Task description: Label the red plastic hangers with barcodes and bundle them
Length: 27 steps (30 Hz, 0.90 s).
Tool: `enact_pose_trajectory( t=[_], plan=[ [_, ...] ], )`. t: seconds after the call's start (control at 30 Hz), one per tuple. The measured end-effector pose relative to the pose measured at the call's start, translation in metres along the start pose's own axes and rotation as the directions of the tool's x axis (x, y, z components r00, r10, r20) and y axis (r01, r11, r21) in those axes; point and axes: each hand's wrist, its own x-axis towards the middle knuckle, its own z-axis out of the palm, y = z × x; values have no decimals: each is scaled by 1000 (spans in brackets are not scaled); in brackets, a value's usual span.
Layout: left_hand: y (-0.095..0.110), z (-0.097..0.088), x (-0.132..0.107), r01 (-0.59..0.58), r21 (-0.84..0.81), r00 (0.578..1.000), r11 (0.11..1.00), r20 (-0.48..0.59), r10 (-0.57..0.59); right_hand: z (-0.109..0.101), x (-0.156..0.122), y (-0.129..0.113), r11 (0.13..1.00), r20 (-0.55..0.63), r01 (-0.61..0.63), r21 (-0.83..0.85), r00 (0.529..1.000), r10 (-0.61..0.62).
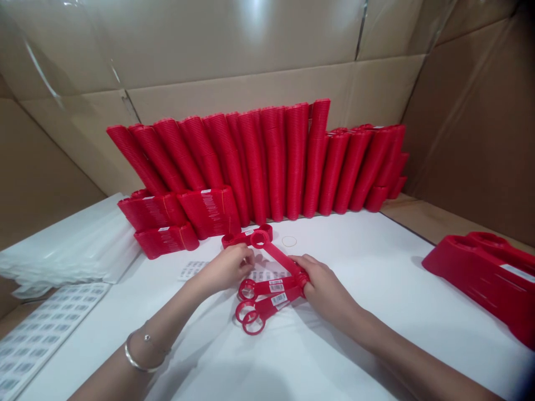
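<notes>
My right hand (324, 284) grips several red plastic strips with ringed ends (273, 305) by their right ends. The strips are fanned out, and white barcode stickers show on some of them. One strip (278, 256) points up and left, apart from the others. My left hand (232, 267) has its fingers curled in a pinch just left of the fan; what they hold, if anything, cannot be made out. Partly hidden under the strips and the left hand lies a small sheet of barcode labels (270, 275). Behind the left hand rests another red ring-ended piece (264, 228).
Tall stacks of red pieces (254, 161) line the back, with banded bundles (211, 211) at their left. White plastic bags (75, 245) and a larger label sheet (50, 328) lie left. A rubber band (289, 241) is mid-table; a red bundle (480, 278) stands right. Cardboard walls (251, 72) surround the table.
</notes>
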Motion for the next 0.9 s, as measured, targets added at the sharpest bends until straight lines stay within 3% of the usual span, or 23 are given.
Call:
enact_pose_trajectory(
  t=[0.1, 0.27, 0.37, 0.73, 0.9],
  plan=[
    [15, -13, -4, -31, -225, 996, 974, 79, 50, 0, 0, -1, 1000, -5, -22, 8, 1000, 22],
    [44, -11, -6, -50, -401, 989, 915, -145, -10, 1, -2, -7, 999, 9, -22, 32, 1000, 21],
    [50, -2, -4, -33, -415, 984, 909, -175, -44, 2, -3, -9, 999, 13, -9, 37, 1000, 9],
    [46, 11, -2, -64, -241, 946, 969, -323, -18, 2, -9, -17, 998, 36, -19, 58, 999, 17],
    [49, 18, -5, -103, 35, 906, 994, -409, 109, 3, -12, -20, 997, 17, 21, 80, 1000, -23]
  ],
)
